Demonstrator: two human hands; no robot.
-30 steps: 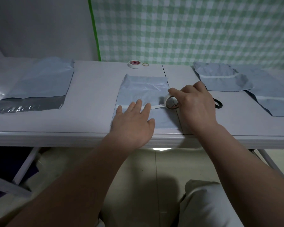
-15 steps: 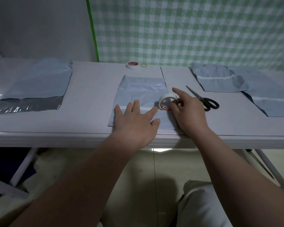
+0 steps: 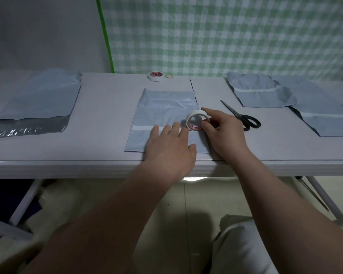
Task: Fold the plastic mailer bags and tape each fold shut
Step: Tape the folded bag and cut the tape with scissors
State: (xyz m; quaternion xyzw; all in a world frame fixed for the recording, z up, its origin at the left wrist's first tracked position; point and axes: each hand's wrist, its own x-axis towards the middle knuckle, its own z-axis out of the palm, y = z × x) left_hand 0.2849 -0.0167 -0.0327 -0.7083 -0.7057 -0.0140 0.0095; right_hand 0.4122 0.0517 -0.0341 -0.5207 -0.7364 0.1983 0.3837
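Left hand point(image 3: 169, 147): flat, fingers straight and slightly spread, pressing the folded grey plastic mailer bag point(image 3: 166, 109) at the white table's point(image 3: 107, 107) middle.
Right hand point(image 3: 224, 131): thumb and fingers pinch the white tape roll point(image 3: 196, 120), upright at the bag's right edge.
Change: the roll has come back left, uncovering the black scissors point(image 3: 244, 118).
Meaning: the white strip point(image 3: 143, 127) spans the fold; cutting likely follows.

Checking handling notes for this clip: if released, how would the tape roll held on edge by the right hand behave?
The tape roll sits on its rim, so it would probably roll or topple flat. It is a thin hollow ring, so likely light. Only the right hand pinching it seems to steady it.
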